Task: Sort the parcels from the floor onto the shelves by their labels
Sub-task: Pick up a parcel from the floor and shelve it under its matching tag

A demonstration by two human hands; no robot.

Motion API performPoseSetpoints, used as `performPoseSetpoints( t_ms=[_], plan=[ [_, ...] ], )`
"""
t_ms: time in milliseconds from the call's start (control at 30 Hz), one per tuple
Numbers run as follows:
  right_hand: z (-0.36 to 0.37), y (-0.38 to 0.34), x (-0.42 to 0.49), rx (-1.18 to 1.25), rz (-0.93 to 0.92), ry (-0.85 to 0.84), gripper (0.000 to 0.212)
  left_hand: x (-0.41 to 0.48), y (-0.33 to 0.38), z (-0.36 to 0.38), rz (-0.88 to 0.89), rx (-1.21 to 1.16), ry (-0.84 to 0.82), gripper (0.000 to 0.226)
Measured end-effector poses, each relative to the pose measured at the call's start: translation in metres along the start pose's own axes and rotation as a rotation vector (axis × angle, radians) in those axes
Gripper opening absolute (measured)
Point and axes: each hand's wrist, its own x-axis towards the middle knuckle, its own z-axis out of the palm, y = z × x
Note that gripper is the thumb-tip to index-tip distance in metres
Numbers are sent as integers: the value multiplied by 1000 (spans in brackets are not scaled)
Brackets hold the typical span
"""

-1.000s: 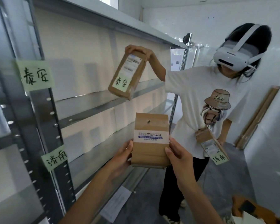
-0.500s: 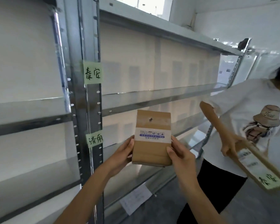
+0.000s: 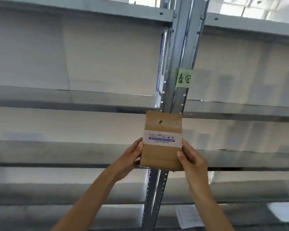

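Head view: grips a brown parcel [image 3: 162,155] upright in mid-air, left hand [image 3: 130,157] curled round its left edge, right hand [image 3: 192,161] round its right edge with thumb on the front; holds it before the steel post [image 3: 182,52] of the shelves [image 3: 73,97], below the green note [image 3: 184,78].

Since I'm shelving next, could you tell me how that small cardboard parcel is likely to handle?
The parcel is probably stiff: its cardboard faces look flat, its edges straight. It seems light, since the left hand and right hand hold it raised by its sides. Flat-sided, it shouldn't roll.
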Motion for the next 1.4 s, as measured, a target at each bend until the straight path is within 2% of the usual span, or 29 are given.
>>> performPoseSetpoints(
  t_ms=[333,633,767,1067,1233,1400],
  plan=[
    [116,-29,-33,116,-12,-281,46,-105,8,-96,40,32,260,70],
    [230,-47,-75,146,-37,-399,47,-198,17,-185,80,89,419,61],
    [275,-54,-93,166,-39,-420,46,-230,19,-220,76,64,460,47],
    [340,-66,-119,162,-59,-437,45,-266,17,-280,101,10,465,58],
    [368,-72,-119,116,-62,-450,47,-272,14,-307,101,21,484,44],
    [396,-73,-109,113,-69,-456,48,-267,17,-331,109,17,504,43]
  ],
)
